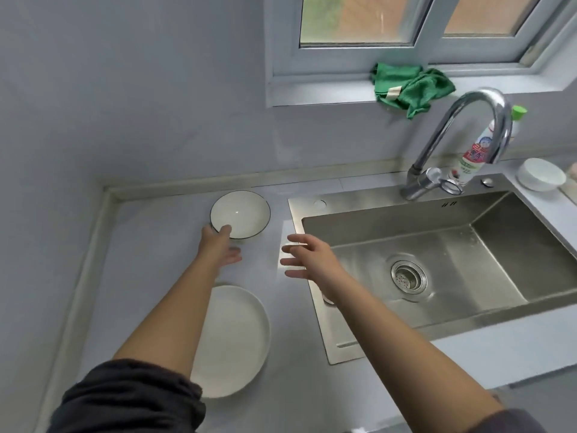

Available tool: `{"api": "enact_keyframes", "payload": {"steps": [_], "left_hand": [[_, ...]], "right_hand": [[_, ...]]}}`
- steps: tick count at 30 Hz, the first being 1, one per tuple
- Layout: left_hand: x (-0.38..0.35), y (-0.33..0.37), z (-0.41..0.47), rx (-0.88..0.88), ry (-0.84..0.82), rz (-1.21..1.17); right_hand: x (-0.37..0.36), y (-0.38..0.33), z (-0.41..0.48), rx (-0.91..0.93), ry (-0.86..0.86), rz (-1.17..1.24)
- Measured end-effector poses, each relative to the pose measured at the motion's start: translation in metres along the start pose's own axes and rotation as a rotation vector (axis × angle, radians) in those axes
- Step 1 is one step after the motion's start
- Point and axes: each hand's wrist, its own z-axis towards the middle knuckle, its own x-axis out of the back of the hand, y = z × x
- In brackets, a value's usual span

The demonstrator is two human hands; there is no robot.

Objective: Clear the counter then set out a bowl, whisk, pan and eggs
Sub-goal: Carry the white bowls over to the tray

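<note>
Left hand: our left hand (219,246) reaches far-left across the counter (150,260). The thumb touches the near rim of the bowl (240,214). The fingers lie loosely apart, pointing right, just near of the bowl and not wrapped round it.
Right hand: our right hand (307,257) hangs over the counter at the left edge of the sink (359,203). Its fingers are spread and fairly straight, pointing left, and it holds nothing.
Bowl: white with a thin dark rim, upright on the counter, far and left of the sink. We see nothing in it.
Plate: a white plate (237,339) lies flat on the near counter, partly under our left forearm and well apart from the bowl.
Sink: steel, to the right, with a drain strainer (408,277) in its floor.
Tap: a curved chrome tap (462,129) stands at the sink's far rim.
Bottle: a green-capped bottle (474,154) stands just behind the tap.
Cloth: a green cloth (409,85) lies crumpled on the window sill.
Second bowl: a plain white second bowl (541,175) sits on the counter at the far right.
</note>
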Motion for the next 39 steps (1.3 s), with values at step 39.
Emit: {"api": "enact_keyframes", "payload": {"steps": [39], "left_hand": [[0.128, -0.090, -0.118, -0.177, -0.156, 0.585]], "right_hand": [[-0.093, 0.086, -0.082, -0.236, 0.055, -0.203]]}}
